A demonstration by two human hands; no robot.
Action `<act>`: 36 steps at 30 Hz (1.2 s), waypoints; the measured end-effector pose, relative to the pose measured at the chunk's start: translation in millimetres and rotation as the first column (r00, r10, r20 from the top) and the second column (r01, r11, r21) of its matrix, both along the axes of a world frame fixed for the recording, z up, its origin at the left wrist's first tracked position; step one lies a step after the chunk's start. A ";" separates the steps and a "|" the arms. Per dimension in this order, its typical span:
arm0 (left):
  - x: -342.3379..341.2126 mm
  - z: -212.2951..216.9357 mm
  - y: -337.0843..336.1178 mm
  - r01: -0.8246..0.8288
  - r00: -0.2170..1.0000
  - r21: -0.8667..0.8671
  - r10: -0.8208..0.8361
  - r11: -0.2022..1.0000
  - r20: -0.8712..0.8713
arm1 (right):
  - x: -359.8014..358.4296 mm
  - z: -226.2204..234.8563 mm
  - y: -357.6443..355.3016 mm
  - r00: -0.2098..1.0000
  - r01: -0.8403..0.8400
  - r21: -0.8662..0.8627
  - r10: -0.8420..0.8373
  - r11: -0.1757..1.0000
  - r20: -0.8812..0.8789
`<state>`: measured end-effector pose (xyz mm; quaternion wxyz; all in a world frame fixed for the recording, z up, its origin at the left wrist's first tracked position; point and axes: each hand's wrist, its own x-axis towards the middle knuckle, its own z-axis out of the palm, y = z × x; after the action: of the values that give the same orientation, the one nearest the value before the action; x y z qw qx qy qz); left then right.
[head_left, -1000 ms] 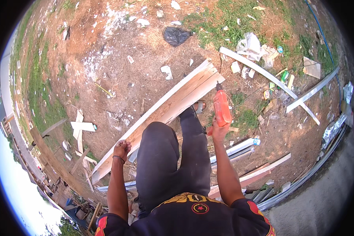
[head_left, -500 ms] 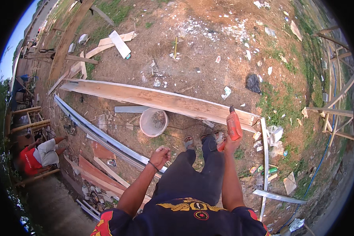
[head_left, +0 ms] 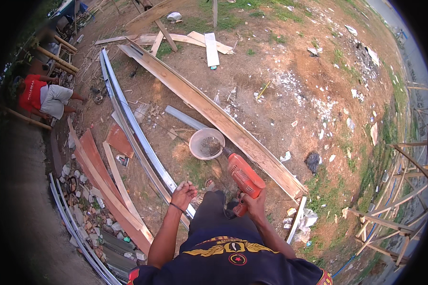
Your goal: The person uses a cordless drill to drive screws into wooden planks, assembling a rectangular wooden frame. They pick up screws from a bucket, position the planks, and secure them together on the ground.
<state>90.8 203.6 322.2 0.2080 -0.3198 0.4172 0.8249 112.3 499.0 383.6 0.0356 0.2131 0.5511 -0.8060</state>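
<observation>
In my right hand (head_left: 255, 204) is an orange-red power drill (head_left: 245, 175), my fingers closed round its handle. Its dark chuck points forward and left, toward a whitish bucket (head_left: 207, 144) on the ground that has debris in the bottom. My left hand (head_left: 183, 194) is raised with its fingers curled together in a pinch. Anything between those fingertips is too small to make out. Below that hand run long silvery metal channels (head_left: 142, 149), which pass beside my legs. A long wooden trough-like plank (head_left: 214, 111) lies beyond the bucket.
A person in a red shirt (head_left: 32, 93) bends over at the far left. Reddish boards (head_left: 92, 159) and rubble (head_left: 83, 209) lie to my left. A grey metal piece (head_left: 185, 118) touches the bucket. Pole framing (head_left: 390, 223) stands at the right, and litter dots the dirt.
My view has swung to the left, so the scene sits turned. The drill has come in front of my body and now points forward-left instead of upward. My left hand stays pinched.
</observation>
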 end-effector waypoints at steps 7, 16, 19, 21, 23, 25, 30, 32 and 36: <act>-22.0 40.1 -63.6 -0.382 0.916 0.072 0.388 0.921 -0.105 | -71.0 81.0 -67.5 0.849 -0.511 -0.059 0.493 0.857 -0.188; -189.2 82.2 -216.8 -0.481 0.702 0.488 0.653 0.728 -0.284 | -195.5 92.4 -211.5 0.758 -0.563 0.146 0.579 0.813 -0.301; -242.7 94.7 -260.1 -0.548 0.708 0.433 0.672 0.716 -0.217 | -224.4 89.4 -265.3 0.759 -0.555 0.219 0.596 0.803 -0.263; -275.0 104.2 -283.7 -0.529 0.738 0.431 0.647 0.731 -0.193 | -250.8 87.1 -293.0 0.756 -0.560 0.274 0.618 0.782 -0.218; -300.2 108.9 -302.7 -0.493 0.757 0.420 0.613 0.762 -0.225 | -267.7 86.4 -312.8 0.760 -0.578 0.305 0.635 0.757 -0.136; -320.6 107.9 -320.3 -0.452 0.795 0.430 0.571 0.782 -0.203 | -280.3 85.4 -330.3 0.775 -0.583 0.273 0.625 0.765 -0.096; -368.2 90.6 -351.3 -0.395 0.829 0.422 0.515 0.816 -0.218 | -315.3 75.0 -367.2 0.846 -0.517 0.156 0.530 0.842 -0.061; -389.2 84.2 -362.6 -0.380 0.838 0.407 0.495 0.831 -0.228 | -335.1 69.2 -376.4 0.831 -0.517 0.242 0.549 0.821 -0.087; -442.0 76.5 -389.1 -0.369 0.887 0.299 0.430 0.880 -0.170 | -385.5 62.6 -395.9 0.774 -0.509 0.401 0.608 0.762 -0.174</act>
<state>-351.1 -185.5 398.7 0.0222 -0.2712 0.2520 0.9287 -273.2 103.2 446.3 0.1581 -0.0825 0.7157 -0.6753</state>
